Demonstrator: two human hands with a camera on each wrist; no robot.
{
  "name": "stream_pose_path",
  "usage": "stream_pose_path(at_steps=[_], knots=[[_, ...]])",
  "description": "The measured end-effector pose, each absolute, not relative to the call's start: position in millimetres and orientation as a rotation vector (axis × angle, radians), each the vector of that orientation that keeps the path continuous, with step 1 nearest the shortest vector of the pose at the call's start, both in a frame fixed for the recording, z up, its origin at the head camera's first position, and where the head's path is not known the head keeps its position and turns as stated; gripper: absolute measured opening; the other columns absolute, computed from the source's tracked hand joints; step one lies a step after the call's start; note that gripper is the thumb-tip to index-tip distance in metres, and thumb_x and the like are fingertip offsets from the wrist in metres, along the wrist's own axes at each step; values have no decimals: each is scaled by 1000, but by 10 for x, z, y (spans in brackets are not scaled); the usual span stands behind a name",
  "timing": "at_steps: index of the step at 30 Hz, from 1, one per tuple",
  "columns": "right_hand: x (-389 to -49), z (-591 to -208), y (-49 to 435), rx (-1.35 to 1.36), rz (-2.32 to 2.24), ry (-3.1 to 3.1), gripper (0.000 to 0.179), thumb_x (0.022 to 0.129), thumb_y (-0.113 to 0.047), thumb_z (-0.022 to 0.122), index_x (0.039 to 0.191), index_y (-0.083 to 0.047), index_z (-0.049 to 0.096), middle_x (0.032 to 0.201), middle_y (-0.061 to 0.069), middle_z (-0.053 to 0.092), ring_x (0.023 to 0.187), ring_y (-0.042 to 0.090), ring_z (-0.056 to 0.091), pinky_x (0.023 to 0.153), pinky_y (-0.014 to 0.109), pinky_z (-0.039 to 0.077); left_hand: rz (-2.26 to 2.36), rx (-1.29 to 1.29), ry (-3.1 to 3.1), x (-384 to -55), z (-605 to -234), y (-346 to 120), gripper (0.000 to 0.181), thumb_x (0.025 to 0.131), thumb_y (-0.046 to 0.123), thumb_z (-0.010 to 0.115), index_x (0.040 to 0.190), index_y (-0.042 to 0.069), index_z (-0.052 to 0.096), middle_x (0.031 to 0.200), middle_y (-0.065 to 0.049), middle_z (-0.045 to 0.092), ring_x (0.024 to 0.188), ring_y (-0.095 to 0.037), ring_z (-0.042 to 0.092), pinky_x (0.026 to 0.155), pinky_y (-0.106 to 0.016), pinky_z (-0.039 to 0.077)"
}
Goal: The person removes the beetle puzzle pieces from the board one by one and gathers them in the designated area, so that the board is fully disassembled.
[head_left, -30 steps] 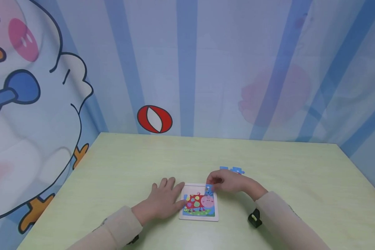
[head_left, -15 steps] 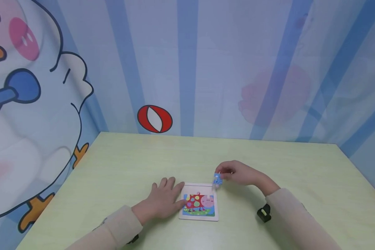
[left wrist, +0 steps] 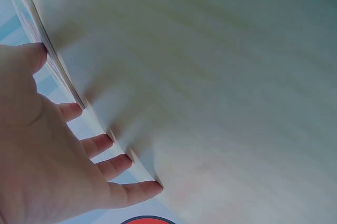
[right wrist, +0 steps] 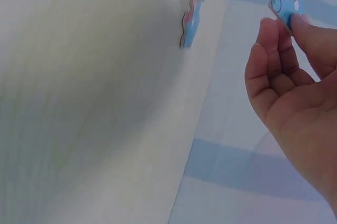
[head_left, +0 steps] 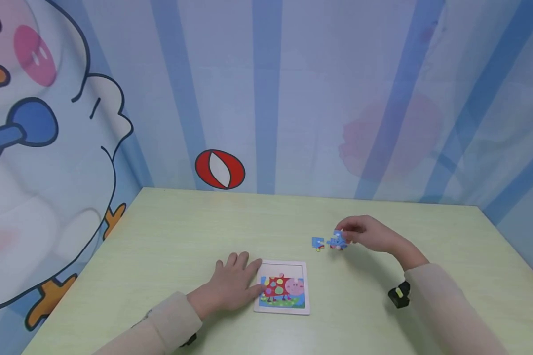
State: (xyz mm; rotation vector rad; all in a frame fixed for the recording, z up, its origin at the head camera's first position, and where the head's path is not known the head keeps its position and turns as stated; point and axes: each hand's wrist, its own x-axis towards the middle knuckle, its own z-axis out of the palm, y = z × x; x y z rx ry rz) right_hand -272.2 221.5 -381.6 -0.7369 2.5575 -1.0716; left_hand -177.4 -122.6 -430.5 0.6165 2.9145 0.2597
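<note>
A small puzzle board [head_left: 282,310] lies on the table, its lower part filled with a picture of a pink pig in a spotted red body and its upper strip bare. My left hand [head_left: 231,286] rests with fingers spread at the board's left edge, the thumb touching its rim [left wrist: 46,58]. Beyond the board to the right, my right hand [head_left: 370,234] pinches a blue puzzle piece [right wrist: 283,1] between thumb and fingers. In the head view it overlaps another blue piece lying on the table. One more loose blue piece [head_left: 318,242] lies just left of there.
The pale table [head_left: 204,222] ends at a striped blue backdrop [head_left: 311,98] with a printed red ball [head_left: 220,169]. In the right wrist view, the loose piece [right wrist: 191,21] lies flat near the table's far edge.
My right hand has lifted the pinched piece away from the board's upper right corner and carried it right and farther back, over the loose pieces. The left hand and board stay put.
</note>
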Motion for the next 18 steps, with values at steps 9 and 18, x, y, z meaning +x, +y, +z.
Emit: stream_pose_path(at_steps=[9, 18], knots=[[-2765, -3850, 2475, -608, -1097, 2575, 27, 99, -10, 52, 121, 3, 60, 102, 11, 64, 89, 31, 60, 83, 46, 50, 257, 622, 2918, -1779, -4321, -1230, 66, 95, 54, 48, 145, 11, 41, 138, -18, 39, 118, -34, 38, 94, -64, 33], [-2800, -3926, 2618, -522, -1083, 2592, 29, 99, -10, 52, 123, 5, 59, 107, 14, 62, 90, 27, 63, 82, 43, 51, 254, 626, 2919, -1784, -4337, -1237, 66, 96, 54, 47, 146, 11, 41, 139, -18, 39, 119, -34, 37, 94, -64, 33]])
